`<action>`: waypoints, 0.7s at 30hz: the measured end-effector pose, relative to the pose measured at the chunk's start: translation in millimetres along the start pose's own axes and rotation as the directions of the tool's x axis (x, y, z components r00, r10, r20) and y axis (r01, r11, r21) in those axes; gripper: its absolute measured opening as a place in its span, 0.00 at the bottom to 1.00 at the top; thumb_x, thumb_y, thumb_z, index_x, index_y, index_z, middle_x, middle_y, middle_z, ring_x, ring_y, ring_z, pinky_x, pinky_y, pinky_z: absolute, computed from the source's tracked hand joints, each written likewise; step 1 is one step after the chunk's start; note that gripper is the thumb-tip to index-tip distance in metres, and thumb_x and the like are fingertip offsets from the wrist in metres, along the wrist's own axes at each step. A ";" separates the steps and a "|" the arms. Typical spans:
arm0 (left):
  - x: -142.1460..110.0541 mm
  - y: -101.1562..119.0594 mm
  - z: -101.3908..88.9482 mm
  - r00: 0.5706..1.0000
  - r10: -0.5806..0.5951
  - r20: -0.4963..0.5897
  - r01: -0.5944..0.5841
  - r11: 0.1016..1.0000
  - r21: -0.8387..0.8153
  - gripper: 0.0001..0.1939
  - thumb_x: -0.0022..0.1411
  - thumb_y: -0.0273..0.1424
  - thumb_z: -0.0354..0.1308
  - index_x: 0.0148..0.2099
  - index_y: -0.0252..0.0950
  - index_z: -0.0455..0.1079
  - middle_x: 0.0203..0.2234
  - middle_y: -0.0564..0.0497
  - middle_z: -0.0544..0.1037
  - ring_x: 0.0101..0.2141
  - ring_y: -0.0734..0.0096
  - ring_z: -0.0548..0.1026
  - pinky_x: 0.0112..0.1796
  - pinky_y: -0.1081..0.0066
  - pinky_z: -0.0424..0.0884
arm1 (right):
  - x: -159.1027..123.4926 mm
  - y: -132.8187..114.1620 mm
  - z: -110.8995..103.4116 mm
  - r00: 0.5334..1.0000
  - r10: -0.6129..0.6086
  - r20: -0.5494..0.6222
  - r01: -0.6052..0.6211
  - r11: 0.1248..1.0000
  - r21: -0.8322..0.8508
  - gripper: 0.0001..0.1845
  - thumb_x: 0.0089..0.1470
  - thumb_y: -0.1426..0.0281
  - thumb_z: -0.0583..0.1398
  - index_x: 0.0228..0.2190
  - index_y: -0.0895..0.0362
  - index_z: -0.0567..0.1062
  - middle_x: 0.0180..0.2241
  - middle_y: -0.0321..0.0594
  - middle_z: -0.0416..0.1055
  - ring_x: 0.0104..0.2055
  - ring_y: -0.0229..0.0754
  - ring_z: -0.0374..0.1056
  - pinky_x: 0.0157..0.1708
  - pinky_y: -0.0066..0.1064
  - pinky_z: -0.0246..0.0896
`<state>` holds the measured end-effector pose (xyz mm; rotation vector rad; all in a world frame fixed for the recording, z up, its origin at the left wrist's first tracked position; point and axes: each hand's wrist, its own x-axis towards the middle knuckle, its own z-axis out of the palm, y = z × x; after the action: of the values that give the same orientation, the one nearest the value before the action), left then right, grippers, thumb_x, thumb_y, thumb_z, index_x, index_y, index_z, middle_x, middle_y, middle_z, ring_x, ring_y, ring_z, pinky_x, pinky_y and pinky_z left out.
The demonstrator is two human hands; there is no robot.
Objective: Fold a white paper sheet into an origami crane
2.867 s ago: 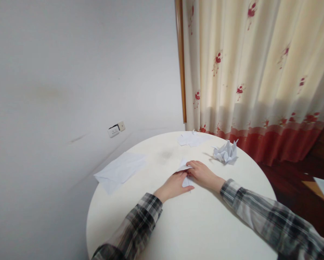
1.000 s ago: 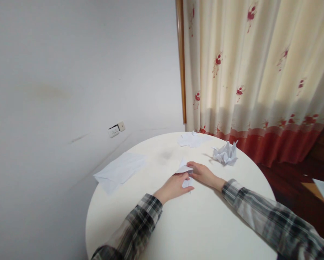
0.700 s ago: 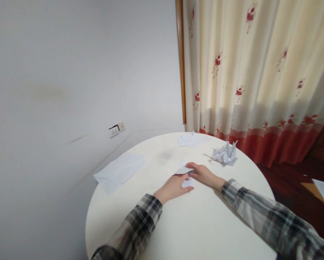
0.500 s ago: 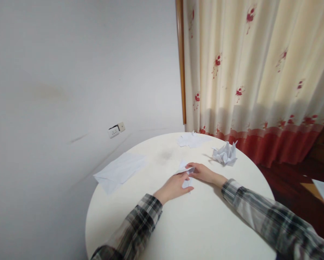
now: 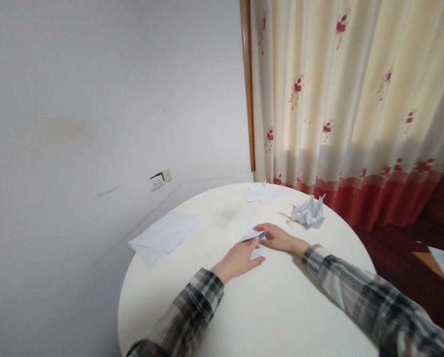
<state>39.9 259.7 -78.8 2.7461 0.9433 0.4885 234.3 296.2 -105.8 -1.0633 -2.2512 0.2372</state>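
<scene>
A folded piece of white paper (image 5: pixel 250 231) lies on the round white table, with a raised flap between my two hands. My left hand (image 5: pixel 239 259) rests over its near left part, fingertips on the paper and thumb stretched to the right. My right hand (image 5: pixel 277 237) pinches the flap from the right between thumb and fingers. Part of the paper is hidden under my hands. Beyond my right hand stands a cluster of folded paper cranes (image 5: pixel 308 213), their points sticking up.
Flat white paper sheets (image 5: pixel 166 235) lie at the table's left edge, and more paper (image 5: pixel 263 192) lies at the far edge. The round table (image 5: pixel 274 317) stands near a wall with a socket (image 5: pixel 156 182). A flowered curtain (image 5: pixel 318 99) hangs behind it.
Almost nothing differs. Both hands keep their places on the folded paper, and the view has shifted very slightly.
</scene>
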 end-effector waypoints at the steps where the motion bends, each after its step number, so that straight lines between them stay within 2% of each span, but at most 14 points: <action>1: -0.1 0.4 0.9 1.000 -0.006 -0.008 0.006 1.000 0.010 0.13 0.55 0.36 0.52 0.42 0.37 0.59 0.40 0.48 0.70 0.41 0.63 0.68 0.42 0.67 0.63 | 0.4 -0.8 -0.9 1.000 0.001 0.009 -0.001 1.000 -0.004 0.23 0.44 0.67 0.59 0.44 0.57 0.66 0.43 0.44 0.67 0.45 0.44 0.61 0.45 0.37 0.55; 7: 0.2 2.4 4.4 0.998 0.006 -0.066 -0.002 0.998 0.063 0.20 0.56 0.35 0.51 0.50 0.36 0.54 0.46 0.45 0.66 0.46 0.62 0.64 0.46 0.64 0.60 | 1.0 -5.2 -4.3 1.000 0.025 0.012 -0.025 1.000 0.013 0.22 0.46 0.64 0.58 0.44 0.57 0.66 0.43 0.43 0.67 0.45 0.44 0.61 0.46 0.37 0.56; 11: 0.8 2.5 2.8 0.997 0.047 -0.058 -0.043 0.997 0.060 0.20 0.57 0.33 0.50 0.52 0.39 0.54 0.48 0.48 0.65 0.48 0.64 0.63 0.48 0.64 0.59 | 0.5 -2.9 -3.0 1.000 0.013 0.011 -0.013 1.000 0.005 0.22 0.46 0.66 0.57 0.44 0.58 0.66 0.43 0.44 0.66 0.46 0.43 0.61 0.46 0.37 0.55; 21: 2.4 -1.5 7.1 0.997 0.041 -0.071 -0.034 0.994 0.099 0.23 0.57 0.35 0.49 0.54 0.39 0.52 0.50 0.47 0.62 0.50 0.63 0.60 0.50 0.63 0.57 | 0.9 -4.0 -3.8 1.000 -0.008 0.009 0.008 1.000 -0.017 0.21 0.46 0.67 0.56 0.44 0.58 0.66 0.42 0.44 0.67 0.44 0.43 0.62 0.45 0.36 0.56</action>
<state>43.4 261.8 -85.3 2.8562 0.9578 0.5672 233.6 293.8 -100.8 -1.0635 -2.2691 0.2201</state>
